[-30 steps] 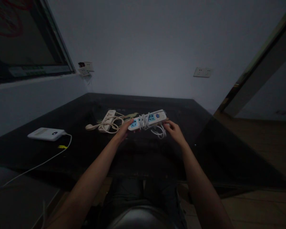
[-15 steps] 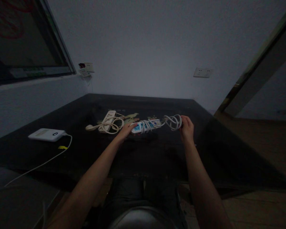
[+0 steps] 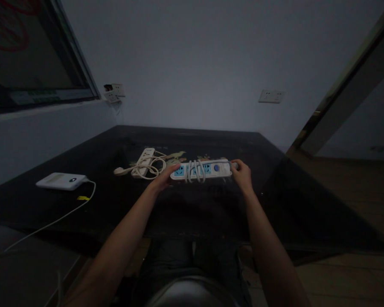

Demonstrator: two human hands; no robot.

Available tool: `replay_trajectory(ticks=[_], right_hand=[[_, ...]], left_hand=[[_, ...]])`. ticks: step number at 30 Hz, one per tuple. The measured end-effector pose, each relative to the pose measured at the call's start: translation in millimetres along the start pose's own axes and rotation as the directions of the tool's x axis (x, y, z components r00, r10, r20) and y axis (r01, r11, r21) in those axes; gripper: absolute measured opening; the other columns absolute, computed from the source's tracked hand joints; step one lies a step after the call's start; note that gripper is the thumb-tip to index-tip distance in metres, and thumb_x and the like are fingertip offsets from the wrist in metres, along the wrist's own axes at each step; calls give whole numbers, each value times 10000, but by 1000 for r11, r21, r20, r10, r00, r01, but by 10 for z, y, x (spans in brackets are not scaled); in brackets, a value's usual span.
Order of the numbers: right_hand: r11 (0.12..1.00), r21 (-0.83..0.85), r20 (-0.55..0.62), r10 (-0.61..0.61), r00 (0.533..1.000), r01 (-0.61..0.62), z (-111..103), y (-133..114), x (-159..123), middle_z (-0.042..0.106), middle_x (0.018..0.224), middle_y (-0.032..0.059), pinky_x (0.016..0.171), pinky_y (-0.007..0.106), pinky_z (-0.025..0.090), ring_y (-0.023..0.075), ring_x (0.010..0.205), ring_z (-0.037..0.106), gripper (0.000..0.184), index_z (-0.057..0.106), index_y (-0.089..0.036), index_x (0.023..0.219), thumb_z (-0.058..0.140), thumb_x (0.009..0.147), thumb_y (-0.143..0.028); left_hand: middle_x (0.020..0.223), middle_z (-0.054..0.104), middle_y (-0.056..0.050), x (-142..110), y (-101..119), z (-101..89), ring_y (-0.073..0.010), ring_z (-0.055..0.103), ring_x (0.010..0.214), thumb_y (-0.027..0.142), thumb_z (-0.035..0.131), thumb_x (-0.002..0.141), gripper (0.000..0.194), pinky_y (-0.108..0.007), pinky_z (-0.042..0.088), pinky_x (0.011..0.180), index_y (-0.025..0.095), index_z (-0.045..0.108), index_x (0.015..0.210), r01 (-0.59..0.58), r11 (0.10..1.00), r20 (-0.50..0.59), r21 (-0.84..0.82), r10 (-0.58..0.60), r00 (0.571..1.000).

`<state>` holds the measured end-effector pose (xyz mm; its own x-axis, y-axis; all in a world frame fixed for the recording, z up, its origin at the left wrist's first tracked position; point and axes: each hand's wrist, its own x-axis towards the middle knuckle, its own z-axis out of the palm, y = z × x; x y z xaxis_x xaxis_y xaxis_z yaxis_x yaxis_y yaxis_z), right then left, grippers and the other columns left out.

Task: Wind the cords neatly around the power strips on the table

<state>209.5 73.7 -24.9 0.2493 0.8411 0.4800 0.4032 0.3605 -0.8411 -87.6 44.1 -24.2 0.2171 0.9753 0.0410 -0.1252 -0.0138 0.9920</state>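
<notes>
A white power strip (image 3: 213,169) with blue socket faces and a dark blue switch is held level above the black table. Its grey cord (image 3: 189,172) is wound in several loops around the strip's middle, and a length runs along the top edge to the right end. My left hand (image 3: 164,177) grips the strip's left end, thumb on top. At the right end my right hand (image 3: 242,174) is closed, pinching the grey cord; whether it also grips the strip's end is hard to see. Left of my left hand lies a second white power strip (image 3: 143,164) with its cream cord (image 3: 158,170) coiled over it.
On the black table (image 3: 195,213), a white box-like device (image 3: 61,181) with a trailing white cable (image 3: 64,216) lies at the left, near a yellow tag (image 3: 82,198). Wall sockets (image 3: 271,96) sit behind the table. A window (image 3: 35,55) is at the upper left.
The loose cord bundle at the right has gone from sight there, and my right hand has moved left to the strip's end. The strip has shifted slightly left and its switch now shows.
</notes>
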Motion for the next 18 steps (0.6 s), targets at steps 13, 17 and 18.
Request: replay_trajectory(ticks=[13, 17, 18], right_hand=[[973, 216, -142, 117, 983, -84, -71, -8, 82, 520, 603, -24, 448, 212, 315, 104, 500, 428, 314, 610, -171, 739, 587, 714, -483], [960, 268, -289, 163, 943, -84, -106, 107, 142, 534, 722, -8, 477, 214, 345, 108, 560, 456, 347, 559, -177, 818, 502, 752, -512], [960, 266, -310, 165, 936, -81, -114, 132, 155, 530, 736, -7, 489, 217, 351, 110, 577, 459, 350, 550, -179, 822, 494, 751, -517]], left_hand=[[602, 632, -10, 174, -120, -123, -133, 543, 533, 410, 654, 757, 269, -221, 363, 483, 144, 673, 796, -59, 987, -243, 146, 94, 966], [580, 631, -38, 66, -59, -13, -136, 537, 505, 384, 658, 764, 257, -225, 373, 463, 137, 671, 695, 23, 991, -6, 132, -22, 1000], [578, 630, -45, 35, -47, 9, -138, 540, 505, 373, 673, 755, 254, -226, 379, 464, 134, 668, 669, 41, 992, 55, 122, -47, 997]])
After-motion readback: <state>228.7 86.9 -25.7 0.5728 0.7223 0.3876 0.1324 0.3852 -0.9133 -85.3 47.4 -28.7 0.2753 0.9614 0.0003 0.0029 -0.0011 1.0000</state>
